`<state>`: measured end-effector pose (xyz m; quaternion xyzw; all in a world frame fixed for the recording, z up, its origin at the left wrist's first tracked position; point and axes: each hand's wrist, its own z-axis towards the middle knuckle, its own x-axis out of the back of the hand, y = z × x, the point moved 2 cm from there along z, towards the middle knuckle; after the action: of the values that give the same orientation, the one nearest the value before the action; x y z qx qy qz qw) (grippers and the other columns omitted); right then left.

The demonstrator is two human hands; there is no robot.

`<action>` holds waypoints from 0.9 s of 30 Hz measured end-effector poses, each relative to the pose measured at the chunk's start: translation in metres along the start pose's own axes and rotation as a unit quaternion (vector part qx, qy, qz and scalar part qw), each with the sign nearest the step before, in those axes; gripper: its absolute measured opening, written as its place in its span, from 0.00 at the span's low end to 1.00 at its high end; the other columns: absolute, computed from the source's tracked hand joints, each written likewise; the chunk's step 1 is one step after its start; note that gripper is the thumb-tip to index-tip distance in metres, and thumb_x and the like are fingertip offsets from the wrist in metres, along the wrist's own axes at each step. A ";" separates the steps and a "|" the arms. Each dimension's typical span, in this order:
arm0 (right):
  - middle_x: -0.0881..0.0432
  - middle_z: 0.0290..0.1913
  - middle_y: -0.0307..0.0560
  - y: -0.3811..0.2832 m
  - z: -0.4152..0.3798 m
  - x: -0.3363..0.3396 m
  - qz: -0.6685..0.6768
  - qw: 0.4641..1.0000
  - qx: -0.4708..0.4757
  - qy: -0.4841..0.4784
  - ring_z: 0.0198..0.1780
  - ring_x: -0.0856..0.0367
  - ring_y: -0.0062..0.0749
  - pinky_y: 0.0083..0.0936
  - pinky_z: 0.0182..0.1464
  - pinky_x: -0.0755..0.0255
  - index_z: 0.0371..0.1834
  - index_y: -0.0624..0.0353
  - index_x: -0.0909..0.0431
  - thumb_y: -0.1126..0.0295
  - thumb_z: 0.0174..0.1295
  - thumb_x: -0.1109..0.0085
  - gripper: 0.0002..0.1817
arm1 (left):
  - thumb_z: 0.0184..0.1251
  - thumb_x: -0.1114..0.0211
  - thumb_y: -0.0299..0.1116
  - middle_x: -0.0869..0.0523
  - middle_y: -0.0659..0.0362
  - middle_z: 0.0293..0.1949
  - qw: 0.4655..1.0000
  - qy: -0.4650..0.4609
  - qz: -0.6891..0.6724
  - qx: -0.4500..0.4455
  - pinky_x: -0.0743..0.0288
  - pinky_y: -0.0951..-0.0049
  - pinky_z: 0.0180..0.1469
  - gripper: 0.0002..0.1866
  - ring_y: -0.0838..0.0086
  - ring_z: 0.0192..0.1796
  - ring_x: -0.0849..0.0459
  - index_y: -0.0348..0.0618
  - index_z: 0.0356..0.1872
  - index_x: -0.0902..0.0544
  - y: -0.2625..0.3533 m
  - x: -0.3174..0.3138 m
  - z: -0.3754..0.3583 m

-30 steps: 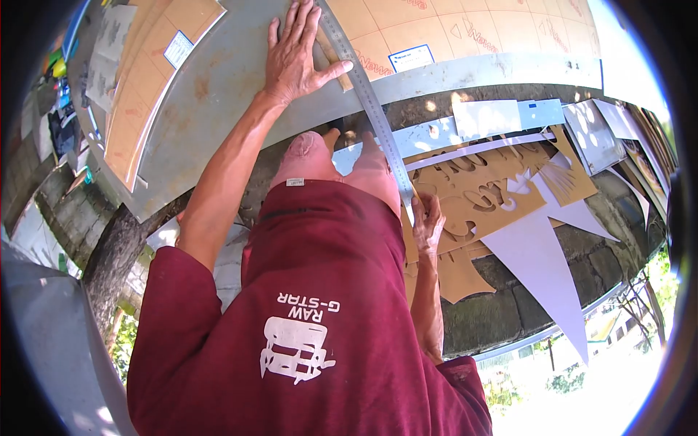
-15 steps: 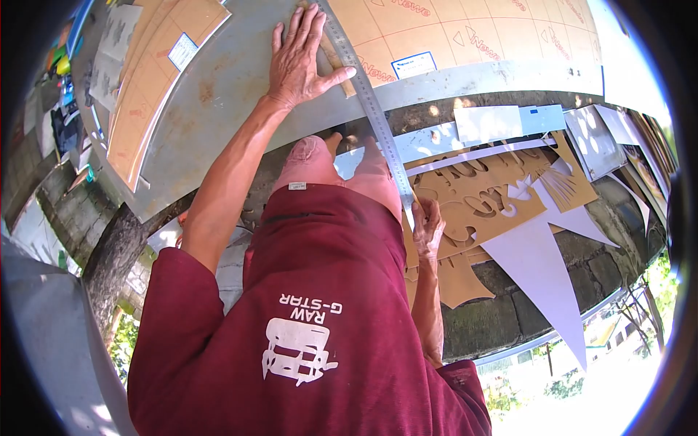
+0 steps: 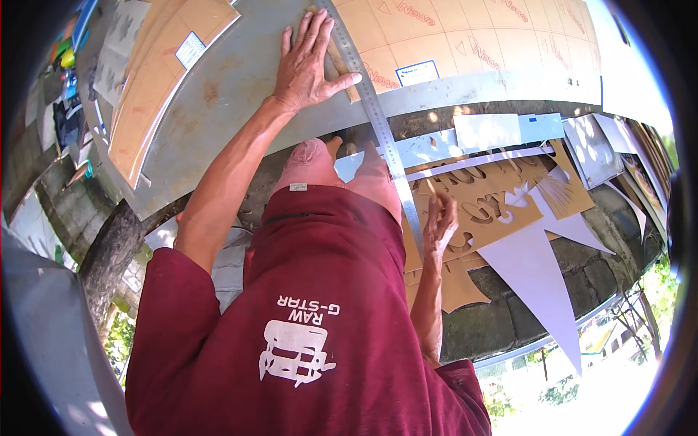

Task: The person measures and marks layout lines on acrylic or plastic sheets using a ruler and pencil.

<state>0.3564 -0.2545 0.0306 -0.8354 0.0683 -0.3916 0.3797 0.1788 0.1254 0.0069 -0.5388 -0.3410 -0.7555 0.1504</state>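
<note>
A long metal ruler (image 3: 377, 120) runs from the top of the view down past the table's near edge. My left hand (image 3: 309, 76) lies flat on the grey metal tabletop (image 3: 240, 80) with its fingers spread. Its thumb touches the ruler's side, over a narrow brown strip (image 3: 342, 62). My right hand (image 3: 440, 224) is closed just right of the ruler's near end, apart from it. A thin, pale tip shows at its fingers, too small to name. Beyond the ruler lies a brown paper-covered sheet (image 3: 465, 36) with red print and a label.
Cut brown sheets (image 3: 509, 211) with letter-shaped holes lie at the right, with a white pointed offcut (image 3: 534, 265). Another brown-covered sheet (image 3: 153, 80) rests on the table's left. A tree trunk (image 3: 116, 247) stands at lower left; panels (image 3: 592, 145) lean at right.
My right hand has come off the ruler's near end and moved slightly right, uncovering that end. My left hand stays flat beside the ruler.
</note>
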 end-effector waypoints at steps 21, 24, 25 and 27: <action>0.12 0.30 0.55 -0.286 0.221 -0.154 -0.156 0.900 0.408 -0.008 0.33 0.12 0.56 0.47 0.39 0.17 0.37 0.53 0.12 0.60 0.69 0.42 0.12 | 0.54 0.24 0.62 0.48 0.43 0.83 0.992 -0.096 0.028 0.077 0.54 0.33 0.79 0.61 0.49 0.85 0.54 0.29 0.78 0.43 0.016 0.015 0.011; 0.12 0.30 0.55 -0.283 0.222 -0.158 -0.149 0.896 0.418 -0.008 0.33 0.12 0.57 0.49 0.39 0.18 0.35 0.53 0.13 0.60 0.69 0.43 0.13 | 0.54 0.24 0.61 0.49 0.43 0.83 0.991 -0.102 0.021 0.084 0.54 0.33 0.80 0.61 0.49 0.85 0.54 0.29 0.79 0.44 0.018 0.017 0.010; 0.12 0.30 0.55 -0.283 0.224 -0.160 -0.143 0.895 0.422 -0.007 0.33 0.12 0.57 0.49 0.39 0.18 0.35 0.53 0.13 0.60 0.69 0.43 0.13 | 0.54 0.23 0.61 0.49 0.43 0.83 0.991 -0.101 0.020 0.084 0.54 0.33 0.80 0.61 0.48 0.85 0.54 0.29 0.79 0.43 0.018 0.018 0.011; 0.12 0.29 0.56 -0.283 0.225 -0.162 -0.146 0.891 0.429 -0.011 0.33 0.12 0.57 0.49 0.39 0.18 0.34 0.54 0.13 0.60 0.68 0.43 0.13 | 0.54 0.23 0.61 0.48 0.44 0.83 0.992 -0.095 0.018 0.083 0.53 0.33 0.79 0.61 0.48 0.85 0.53 0.30 0.79 0.43 0.018 0.017 0.010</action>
<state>0.3529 0.1417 0.0368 -0.5959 -0.2335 -0.4244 0.6405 0.1903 0.1218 0.0312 -0.6001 -0.4053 -0.6670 0.1754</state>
